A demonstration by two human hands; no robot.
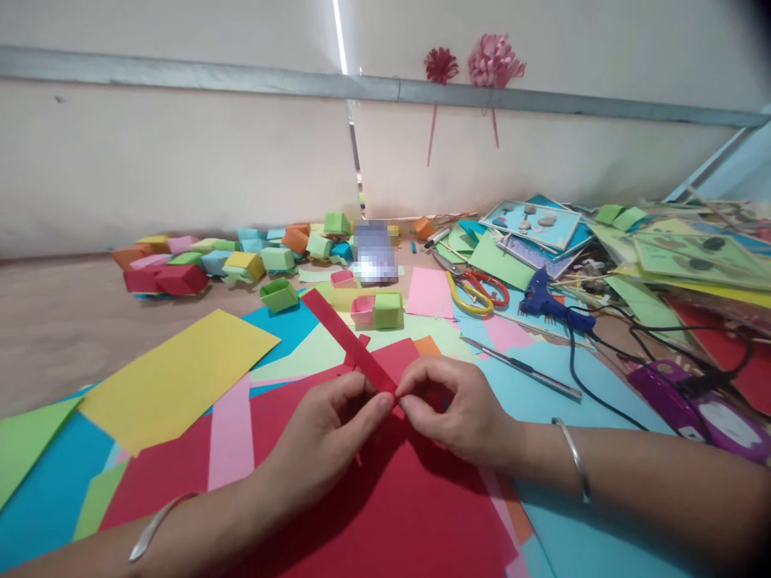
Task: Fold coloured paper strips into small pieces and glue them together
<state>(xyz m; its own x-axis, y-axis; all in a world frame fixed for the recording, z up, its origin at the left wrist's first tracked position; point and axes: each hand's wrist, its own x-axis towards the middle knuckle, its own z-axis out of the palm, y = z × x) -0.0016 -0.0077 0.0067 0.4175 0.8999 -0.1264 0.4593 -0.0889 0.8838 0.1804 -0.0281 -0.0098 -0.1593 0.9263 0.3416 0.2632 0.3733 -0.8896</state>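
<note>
A long narrow red paper strip point(343, 333) rises away from me, and both hands pinch its near end. My left hand point(328, 437) grips it between thumb and forefinger from the left. My right hand point(461, 409) pinches it from the right, fingertips meeting the left hand's. Below the hands lies a large red paper sheet point(391, 514). Each wrist wears a thin metal bangle.
Coloured sheets cover the surface: yellow point(174, 377), blue point(36, 498), pink point(230, 433). Several folded paper boxes point(241, 257) lie at the back. To the right are scissors point(475, 291), a blue glue gun point(551, 305) with cord, a craft knife point(521, 368), a purple punch point(699, 405) and stacked cards.
</note>
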